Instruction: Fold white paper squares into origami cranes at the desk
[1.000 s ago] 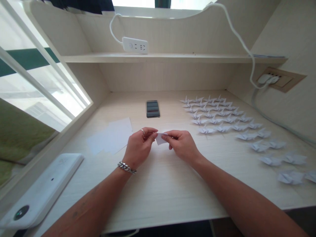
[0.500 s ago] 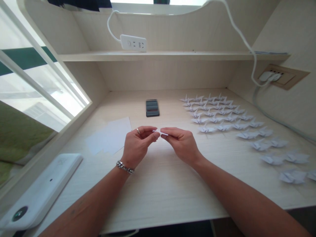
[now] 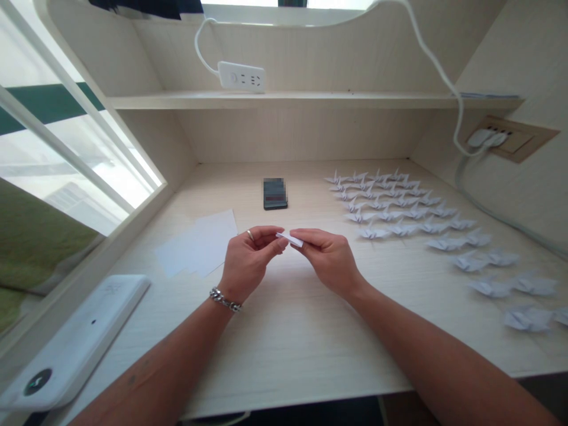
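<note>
A small folded piece of white paper is held above the desk between both hands. My left hand, with a ring and a chain bracelet, pinches its left end between thumb and fingers. At the other end, my right hand grips the paper with its fingers on top and the thumb hidden beneath. Parts of the paper are covered by the fingertips. Behind my left hand lie loose white paper sheets, overlapping each other. To the right, several folded paper cranes stand in rows.
A dark phone lies beyond the hands. On the left is a long white device with a round dark spot. A power strip rests on the shelf, and a white cable runs to the wall socket.
The folded paper has tilted, so more of its white face shows between my fingers. Both hands keep nearly the same place and grip.
</note>
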The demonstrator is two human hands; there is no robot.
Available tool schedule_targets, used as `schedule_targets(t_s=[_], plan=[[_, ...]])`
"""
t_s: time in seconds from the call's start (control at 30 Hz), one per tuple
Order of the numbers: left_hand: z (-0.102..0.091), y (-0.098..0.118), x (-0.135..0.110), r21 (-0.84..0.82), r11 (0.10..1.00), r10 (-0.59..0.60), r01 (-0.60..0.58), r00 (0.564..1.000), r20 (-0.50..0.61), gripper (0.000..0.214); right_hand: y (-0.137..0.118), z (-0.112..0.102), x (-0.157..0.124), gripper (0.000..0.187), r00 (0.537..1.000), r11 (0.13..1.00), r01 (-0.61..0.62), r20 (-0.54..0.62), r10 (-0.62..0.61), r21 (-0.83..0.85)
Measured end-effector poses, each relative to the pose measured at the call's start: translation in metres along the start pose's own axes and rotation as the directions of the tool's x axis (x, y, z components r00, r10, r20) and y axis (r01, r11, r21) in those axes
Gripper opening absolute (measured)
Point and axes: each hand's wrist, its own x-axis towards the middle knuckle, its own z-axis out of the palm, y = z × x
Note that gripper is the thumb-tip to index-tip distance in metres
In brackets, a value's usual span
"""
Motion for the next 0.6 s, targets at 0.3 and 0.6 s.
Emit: schedule_targets(t_s=[0.3, 0.6], plan=[[-0.0006, -0.0001, 0.0013, -0.052, 0.997, -0.059, 0.059, 0.998, 0.004, 0.028, -0.0018, -0.0009, -0.0008, 0.022, 1.0, 0.998, 0.006, -0.014, -0.007, -0.064], [-0.0014, -0.0026, 0.0035, -0.107, 0.988, -0.114, 0.111, 0.993, -0.032, 0.024, -0.0015, -0.0011, -0.0029, 0.024, 0.992, 0.973, 0.127, 0.009, -0.127, -0.193]])
